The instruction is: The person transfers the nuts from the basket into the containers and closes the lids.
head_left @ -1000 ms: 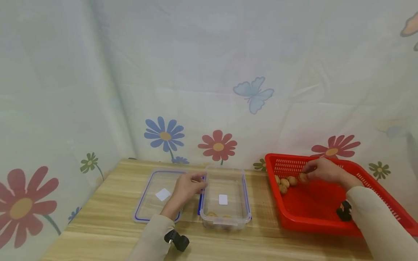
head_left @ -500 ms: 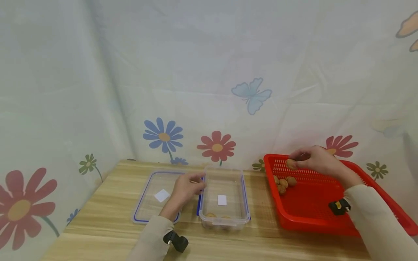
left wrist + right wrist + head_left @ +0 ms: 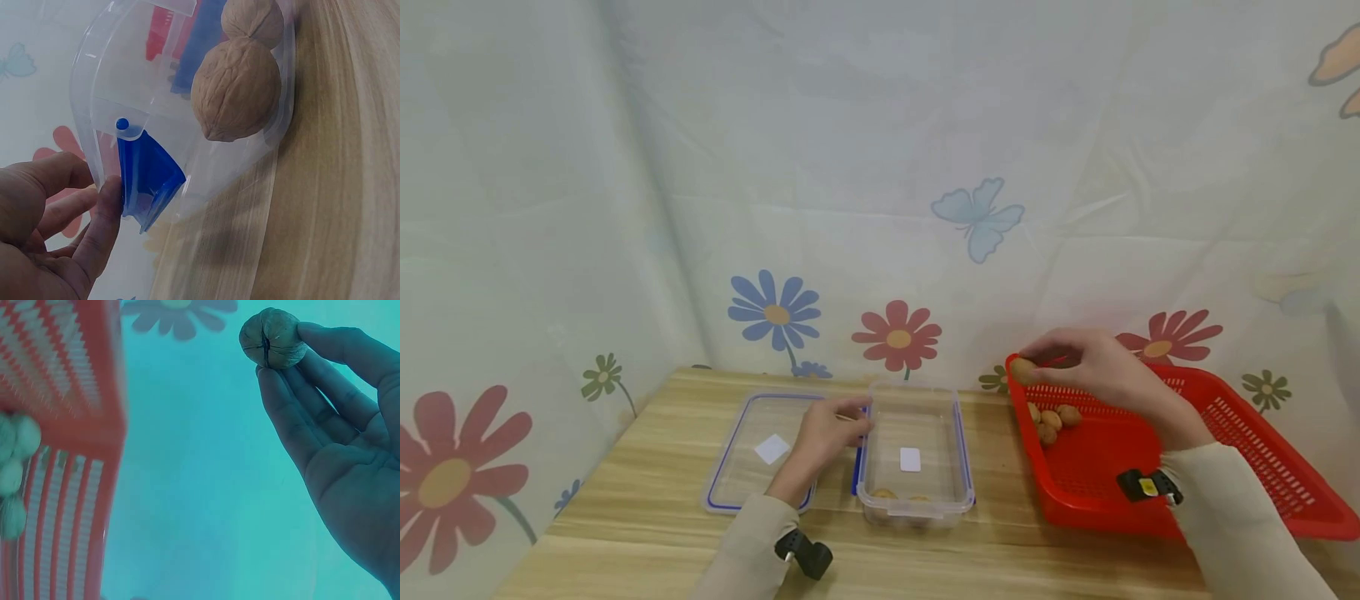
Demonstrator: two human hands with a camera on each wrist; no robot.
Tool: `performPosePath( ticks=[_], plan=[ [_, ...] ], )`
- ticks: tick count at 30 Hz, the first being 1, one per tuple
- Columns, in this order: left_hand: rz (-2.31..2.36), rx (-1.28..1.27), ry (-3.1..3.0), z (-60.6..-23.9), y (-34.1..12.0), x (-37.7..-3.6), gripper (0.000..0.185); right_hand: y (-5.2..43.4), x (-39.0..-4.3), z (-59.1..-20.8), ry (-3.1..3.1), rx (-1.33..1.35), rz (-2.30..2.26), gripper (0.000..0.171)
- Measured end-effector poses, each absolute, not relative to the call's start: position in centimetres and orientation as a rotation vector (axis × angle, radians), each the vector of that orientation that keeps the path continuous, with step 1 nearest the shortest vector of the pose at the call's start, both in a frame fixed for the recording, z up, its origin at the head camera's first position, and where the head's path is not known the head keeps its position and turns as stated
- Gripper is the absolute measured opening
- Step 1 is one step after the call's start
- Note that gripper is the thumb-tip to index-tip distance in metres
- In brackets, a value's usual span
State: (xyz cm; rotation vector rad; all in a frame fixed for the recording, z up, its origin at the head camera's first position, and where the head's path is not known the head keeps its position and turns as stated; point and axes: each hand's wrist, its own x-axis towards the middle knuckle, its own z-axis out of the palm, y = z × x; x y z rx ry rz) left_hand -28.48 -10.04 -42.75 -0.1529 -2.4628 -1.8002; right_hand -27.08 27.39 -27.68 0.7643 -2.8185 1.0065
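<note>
- Head view: right hand [image 3: 1101,362] raised over the left rim of the red basket [image 3: 1262,467], fingers pinching a walnut [image 3: 1021,369] at their tips. The walnut sits above the basket's near-left corner, clear of the basket floor.
- Head view: three more walnuts [image 3: 1051,419] lie together inside the basket, by its left wall.
- Head view: left hand [image 3: 827,433] rests at the left edge of the clear box [image 3: 916,454], between the box and the lid [image 3: 760,450], which lies flat just beside it on the tabletop [image 3: 647,508]. Two nuts [image 3: 901,496] show at the box's near end.
- Left wrist view: the left hand's fingers [image 3: 100,231] are loosely curled, one fingertip touching the blue clip [image 3: 147,178] on the box wall. Whether they actually grip the clip: cannot tell.
- Left wrist view: two nuts sit inside the box, touching each other, against the corner nearest the camera; the tabletop runs along the right.
- Right wrist view: the walnut is clamped between thumb and fingertips of the right hand, seam facing the camera, the other fingers half extended below it. The basket wall stands at left, apart from the hand. Strong blue-green cast in this view.
</note>
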Motion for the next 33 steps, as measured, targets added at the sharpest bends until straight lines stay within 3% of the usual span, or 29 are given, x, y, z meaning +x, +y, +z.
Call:
performPosePath(
  ticks=[8, 33],
  plan=[
    [-1.812, -0.150, -2.451, -42.7, -10.0, -28.5, 0.037, 24.8, -26.2, -28.6, -2.675, 0.978, 1.104, 0.030],
    [-1.814, -0.167, -2.437, -42.8, -10.1, -28.5, 0.038, 18.9, -24.6, -34.2, -2.779, 1.245, 1.332, 0.023]
  ],
)
